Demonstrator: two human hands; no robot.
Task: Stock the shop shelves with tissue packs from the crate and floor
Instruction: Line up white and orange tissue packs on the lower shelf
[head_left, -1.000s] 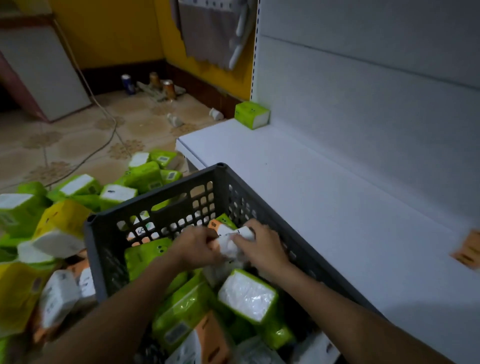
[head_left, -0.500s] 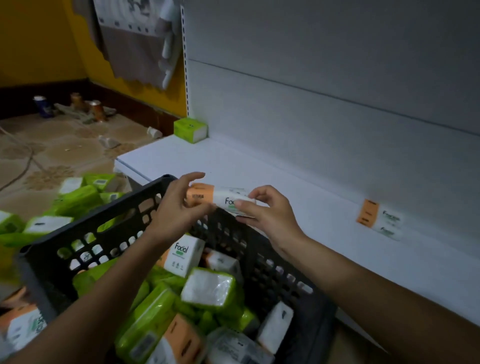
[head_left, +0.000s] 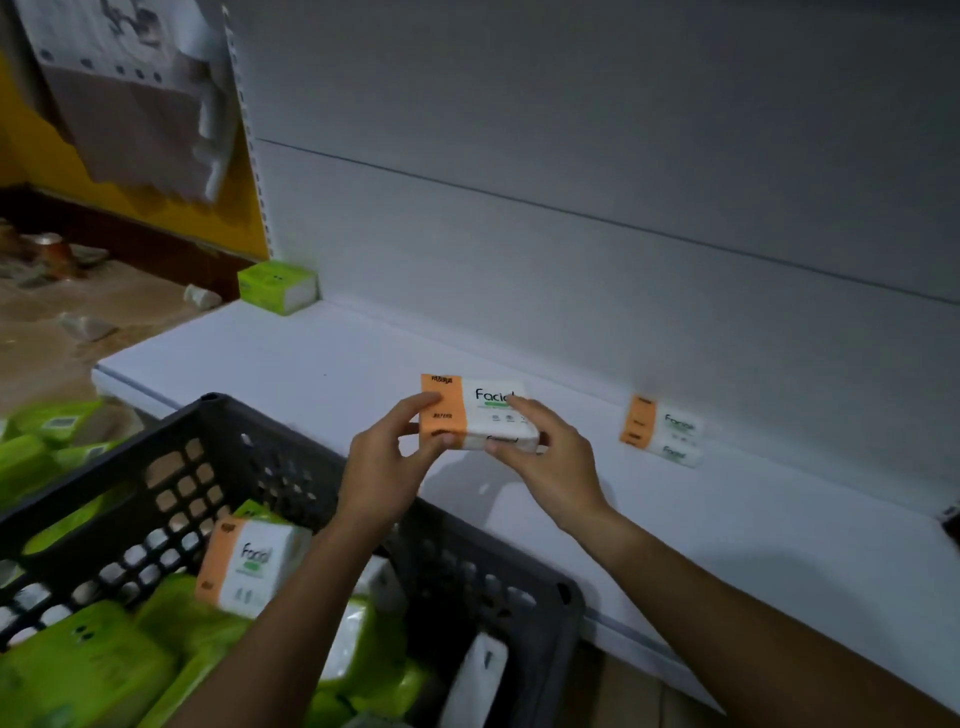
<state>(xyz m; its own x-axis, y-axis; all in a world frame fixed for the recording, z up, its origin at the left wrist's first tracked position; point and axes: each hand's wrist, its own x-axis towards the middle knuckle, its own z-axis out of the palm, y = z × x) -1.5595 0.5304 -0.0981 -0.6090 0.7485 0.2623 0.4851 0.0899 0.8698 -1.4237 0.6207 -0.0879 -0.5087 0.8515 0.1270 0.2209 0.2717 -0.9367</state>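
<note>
Both hands hold one orange-and-white "Facial" tissue pack (head_left: 475, 413) just above the white shelf (head_left: 322, 358). My left hand (head_left: 384, 467) pinches its orange left end; my right hand (head_left: 550, 462) grips its white right end. Two more orange-and-white packs (head_left: 662, 428) are stacked against the shelf's back panel to the right. A green pack (head_left: 278, 286) stands at the shelf's far left corner. Below my arms, the dark plastic crate (head_left: 218, 415) holds several green packs (head_left: 83, 660) and another orange-and-white pack (head_left: 249, 566).
Green packs (head_left: 47, 441) lie on the tiled floor left of the crate. Cans (head_left: 52, 249) and small debris sit near the yellow wall. Cloth and paper (head_left: 135, 104) hang from the shelf upright at top left. A dark object (head_left: 950, 519) shows at the right edge.
Both hands lifted the orange-and-white pack out of the crate and carried it forward and right over the shelf. The view panned right, bringing the stacked packs into sight.
</note>
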